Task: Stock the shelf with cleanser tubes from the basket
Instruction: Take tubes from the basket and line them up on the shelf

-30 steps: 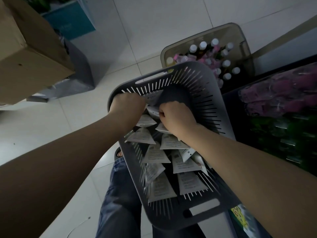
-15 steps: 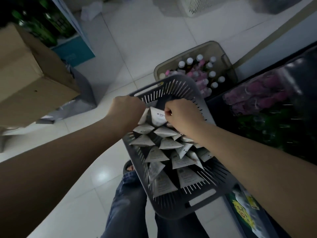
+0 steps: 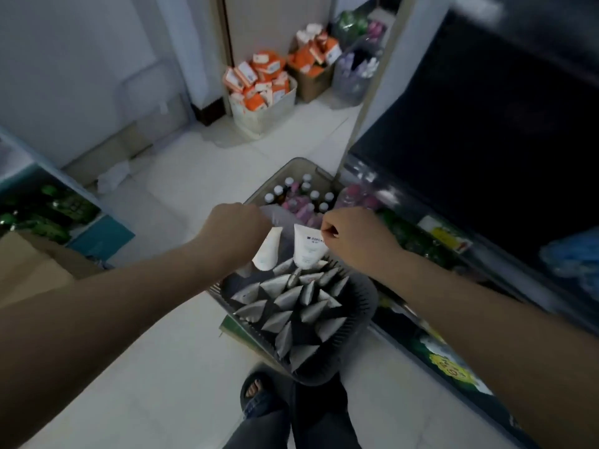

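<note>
A grey slotted basket below me holds several white cleanser tubes standing crimp-end up. My left hand grips one white tube by its top, lifted above the basket's far end. My right hand pinches a second white tube with blue print, also raised clear of the others. The dark shelf unit stands to the right, with green and pink packs on its lower level.
A beige crate of white-capped pink bottles sits just beyond the basket. Farther back stand a white basket of orange boxes and a cardboard box. A cardboard box lies at left. My feet are below.
Both hands have risen out of the basket, each lifting a tube. My view has tilted up, showing the far floor and the shelf at right.
</note>
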